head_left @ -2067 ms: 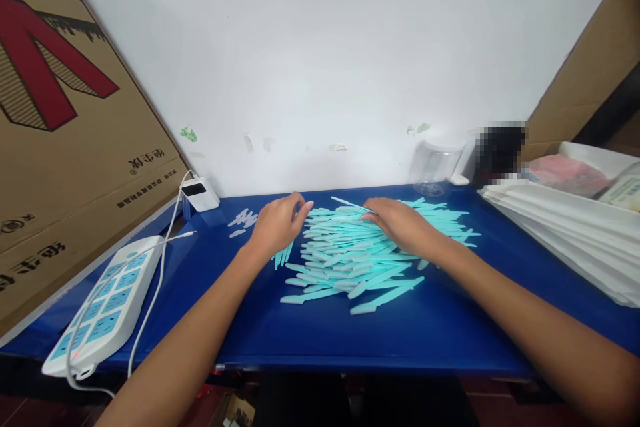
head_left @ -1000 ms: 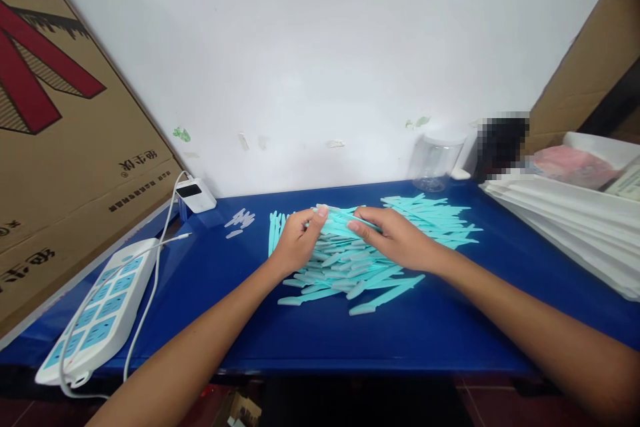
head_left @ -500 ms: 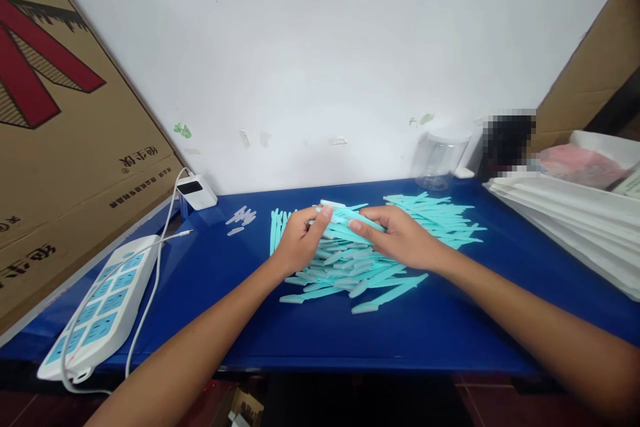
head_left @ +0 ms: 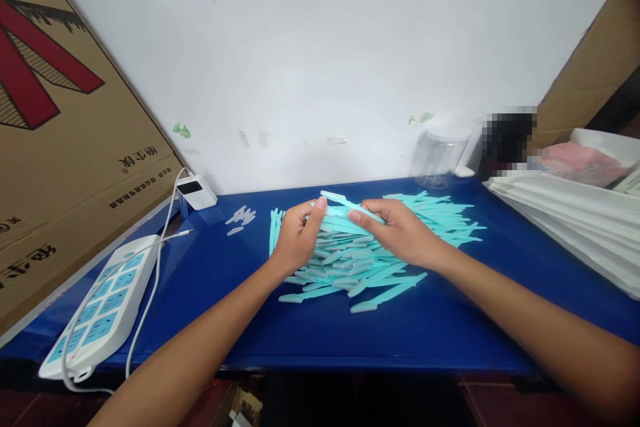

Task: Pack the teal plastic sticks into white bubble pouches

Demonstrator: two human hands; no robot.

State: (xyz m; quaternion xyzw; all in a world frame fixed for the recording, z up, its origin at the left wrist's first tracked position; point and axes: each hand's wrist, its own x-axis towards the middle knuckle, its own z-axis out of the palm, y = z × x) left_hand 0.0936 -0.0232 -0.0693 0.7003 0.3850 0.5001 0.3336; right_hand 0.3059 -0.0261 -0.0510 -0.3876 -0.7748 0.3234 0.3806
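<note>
My right hand (head_left: 400, 227) is closed, thumb and fingers pinching the handle of a turquoise eyebrow razor (head_left: 353, 204). The razor's pale, covered blade end points up and left. At that end my left hand (head_left: 300, 235) is closed, its thumb pressed against the fingers beside the blade cover. More turquoise shows between the hands, and I cannot make out whether it is a second held razor. Below both hands lies a heap of razors (head_left: 345, 267), most with pale blade ends to the left. Another pile of razors (head_left: 443, 219) spreads behind my right hand.
Several small translucent pieces (head_left: 242, 216) lie on the blue table (head_left: 390, 340) at the left. Beyond them are a white device (head_left: 198, 192), a white cable and a power strip (head_left: 105, 307). A clear jar (head_left: 442, 159) stands by the wall; white foam sheets (head_left: 565, 220) are stacked at right.
The razor between my hands has tilted up, its blade end now higher and clearer of the heap. My left hand has shifted slightly left. The heap and piles look the same.
</note>
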